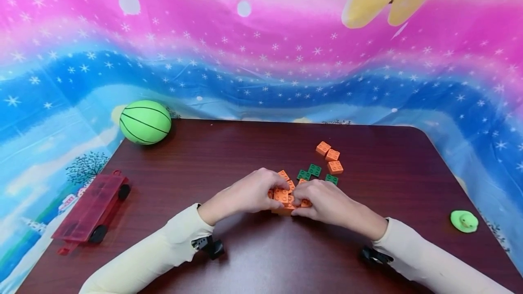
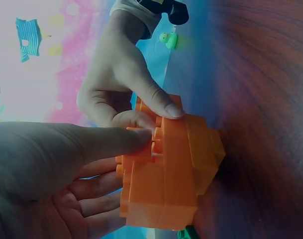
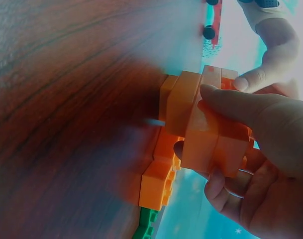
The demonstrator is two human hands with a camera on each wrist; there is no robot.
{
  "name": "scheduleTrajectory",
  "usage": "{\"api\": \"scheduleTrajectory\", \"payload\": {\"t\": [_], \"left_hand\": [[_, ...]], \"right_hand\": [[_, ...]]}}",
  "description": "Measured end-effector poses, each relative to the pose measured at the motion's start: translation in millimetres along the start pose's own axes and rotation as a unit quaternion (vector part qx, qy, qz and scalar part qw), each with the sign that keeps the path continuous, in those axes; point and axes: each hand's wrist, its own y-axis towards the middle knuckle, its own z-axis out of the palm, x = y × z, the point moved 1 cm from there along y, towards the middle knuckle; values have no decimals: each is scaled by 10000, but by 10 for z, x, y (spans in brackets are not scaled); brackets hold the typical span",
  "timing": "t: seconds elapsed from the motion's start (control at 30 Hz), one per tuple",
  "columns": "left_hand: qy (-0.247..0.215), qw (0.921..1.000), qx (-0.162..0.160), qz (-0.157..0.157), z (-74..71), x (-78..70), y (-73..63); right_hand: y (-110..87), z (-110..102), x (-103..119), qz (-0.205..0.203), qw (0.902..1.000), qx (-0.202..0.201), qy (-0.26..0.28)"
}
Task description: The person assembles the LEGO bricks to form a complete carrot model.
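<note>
Orange toy building bricks [image 1: 280, 195] are stacked into a layered block on the table, and both hands are at it. From the left, my left hand [image 1: 254, 193] pinches an upper orange brick, its thumb [image 2: 136, 142] on the near face. My right hand [image 1: 328, 201] grips the block's right side, with the thumb [image 3: 226, 102] along one face and fingers curled round the other. The stepped lower layers [image 2: 206, 154] show in the left wrist view. Some of the block is hidden behind the fingers.
Beyond the hands lie loose green bricks [image 1: 314, 169] and orange bricks [image 1: 333, 154]. A green ball [image 1: 145, 122] sits at the back left corner, a translucent red toy cart [image 1: 91, 208] at the left edge. A green rubber duck [image 1: 464, 221] rests near the right edge.
</note>
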Motion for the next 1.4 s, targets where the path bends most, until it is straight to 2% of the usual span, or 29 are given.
{"api": "scheduleTrajectory", "payload": {"t": [0.37, 0.8, 1.4], "left_hand": [[157, 9999, -14, 44, 17, 15, -4], [-118, 9997, -173, -126, 65, 40, -48], [-500, 9980, -371, -87, 110, 62, -51]], "right_hand": [[4, -2, -16, 88, 9998, 132, 141], [8, -2, -17, 125, 9995, 146, 243], [4, 19, -35, -90, 9993, 7, 353]]}}
